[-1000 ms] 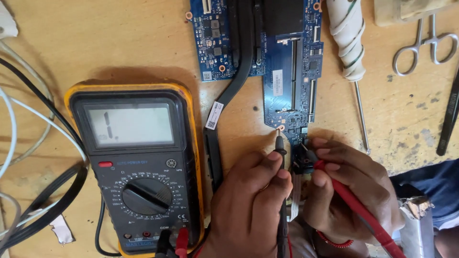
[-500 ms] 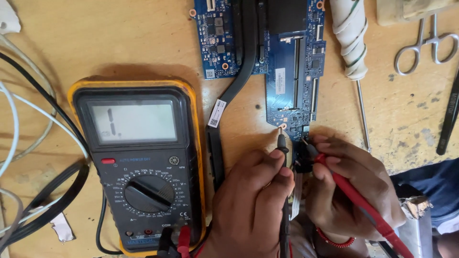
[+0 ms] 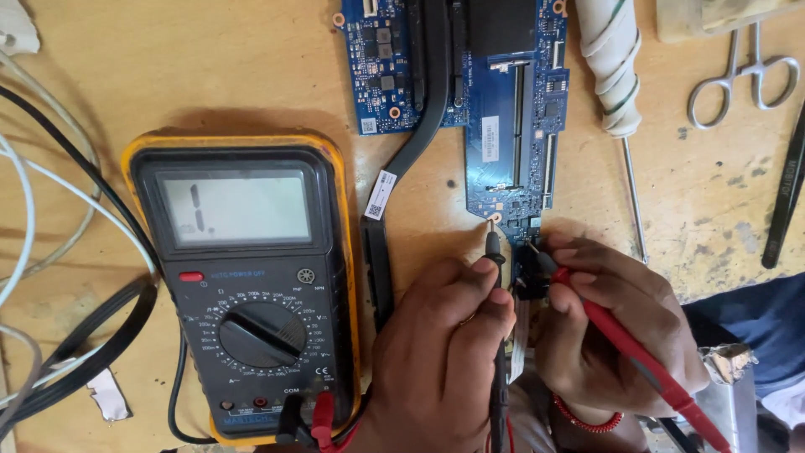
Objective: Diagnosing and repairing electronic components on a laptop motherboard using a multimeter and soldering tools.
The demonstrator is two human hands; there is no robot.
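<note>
Far left edge of the wooden bench (image 3: 210, 75): a tangle of white & black cables (image 3: 50, 277). Next to them lies a multimeter (image 3: 243, 285), yellow rubber casing, dark grey face, big black rotary dial in the middle, grey display up top, red & black leads plugged in at its near end. A black flat heat pipe (image 3: 402, 168) bends down the bench between meter & board.

Left hand (image 3: 436, 361) comes up from the near edge, fingers pinched shut round the black probe (image 3: 495, 252); its tip sits at a gold-ringed hole on the bottom corner of the blue circuit board (image 3: 511, 143). Board is long & narrow, w/ slim black connector strips, small chips, running up to the far edge, centre-right.

Right hand (image 3: 612, 335) is just beside the left, thumb & fingers clamped on the red probe (image 3: 637, 352), tip down at a dark connector at the board's near end; exact contact pt is hidden by fingers. Red band on that wrist.

Further right: a screwdriver (image 3: 620, 101) w/ white taped handle, steel scissors-type forceps (image 3: 742, 75) nr the far right corner, black tweezers (image 3: 784, 201) at the right edge.
</note>
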